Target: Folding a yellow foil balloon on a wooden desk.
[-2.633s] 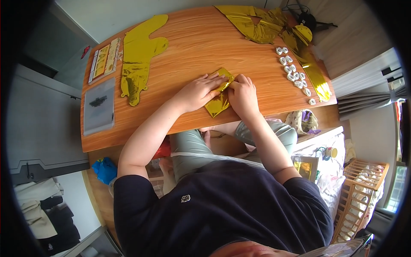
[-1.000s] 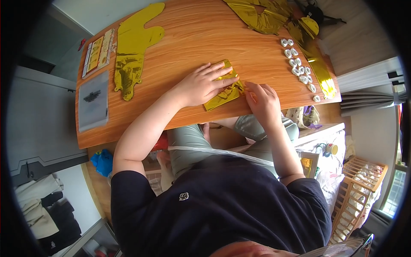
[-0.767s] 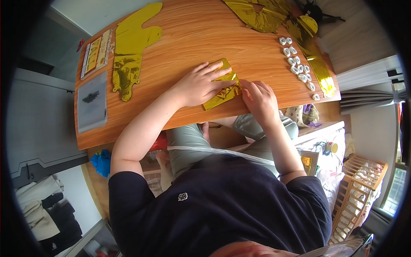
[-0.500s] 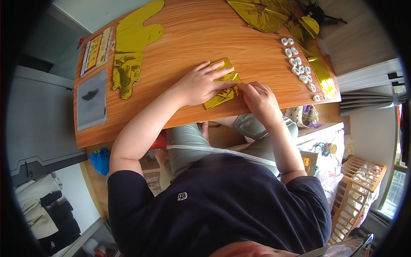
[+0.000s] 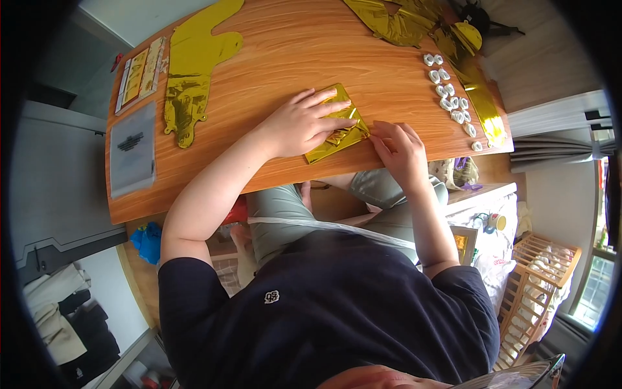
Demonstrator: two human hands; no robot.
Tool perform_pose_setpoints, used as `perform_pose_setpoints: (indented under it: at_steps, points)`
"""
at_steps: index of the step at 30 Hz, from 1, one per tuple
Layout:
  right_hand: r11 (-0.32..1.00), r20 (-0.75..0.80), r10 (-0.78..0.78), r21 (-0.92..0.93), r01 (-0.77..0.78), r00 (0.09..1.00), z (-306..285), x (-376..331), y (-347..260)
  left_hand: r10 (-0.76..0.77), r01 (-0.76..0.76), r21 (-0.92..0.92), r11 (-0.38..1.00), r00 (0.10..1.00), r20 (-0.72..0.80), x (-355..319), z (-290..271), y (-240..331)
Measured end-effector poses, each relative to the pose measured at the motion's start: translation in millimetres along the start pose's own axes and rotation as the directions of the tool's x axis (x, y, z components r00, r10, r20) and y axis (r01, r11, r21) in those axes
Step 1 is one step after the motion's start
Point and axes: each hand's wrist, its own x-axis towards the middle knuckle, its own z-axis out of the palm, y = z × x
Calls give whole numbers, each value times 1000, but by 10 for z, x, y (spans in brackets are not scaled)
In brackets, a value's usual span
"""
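A folded piece of gold foil (image 5: 353,134) lies flat on the wooden table (image 5: 272,78) near its front edge. My left hand (image 5: 301,124) rests on it with fingers spread, pressing it down and covering much of it. At the foil's right corner my right hand (image 5: 400,146) has its thumb and fingers pinched on the edge. A flat, uninflated gold foil balloon (image 5: 188,84) is stretched out to the left, with small tabs along its lower end.
On the left are a printed card packet (image 5: 139,74) and a clear plastic bag (image 5: 133,149) with dark thin marks. Several small white coils (image 5: 446,91) stand in rows at the right, beside more gold foil (image 5: 476,104). Another crumpled gold foil sheet (image 5: 395,26) lies at the back.
My right hand has shifted slightly right along the foil's corner, and its fingers have changed position. The left hand stays on the foil, its fingers slightly moved.
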Motion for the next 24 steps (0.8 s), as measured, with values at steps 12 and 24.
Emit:
perform_pose_setpoints:
  at_steps: [12, 24]
  points:
    - [954, 88, -253, -141, 264, 963, -115, 3, 56, -6, 7, -16, 1000, 1000, 28, -2, -19, 13]
    - [962, 116, -211, -150, 227, 971, -133, -102, 70, -2, 3, -33, 999, 1000, 31, -9, -22, 13]
